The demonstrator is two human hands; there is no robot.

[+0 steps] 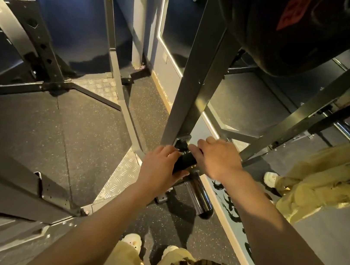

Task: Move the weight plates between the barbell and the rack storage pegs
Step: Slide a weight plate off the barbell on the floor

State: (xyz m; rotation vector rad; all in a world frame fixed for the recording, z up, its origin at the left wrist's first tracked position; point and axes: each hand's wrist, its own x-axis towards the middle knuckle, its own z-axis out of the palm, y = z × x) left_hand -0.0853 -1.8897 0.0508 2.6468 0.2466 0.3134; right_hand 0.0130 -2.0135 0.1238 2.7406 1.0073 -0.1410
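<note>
A small black weight plate (184, 161) sits edge-on on a low chrome storage peg (199, 198) that sticks out from the base of a dark rack upright (191, 85). My left hand (159, 168) grips the plate's near left edge, thumb under it. My right hand (218, 158) curls over its far right edge. The plate is close against the upright, with the peg's free end bare toward me. A large black plate (282, 30) with a red mark hangs overhead at the top right on a bar.
A wall mirror (253, 103) stands just right of the upright, its frame running along the floor; it reflects my legs, hand and the peg. Another rack's uprights and base bars (46, 88) stand at left. My feet (133, 240) are on speckled rubber floor.
</note>
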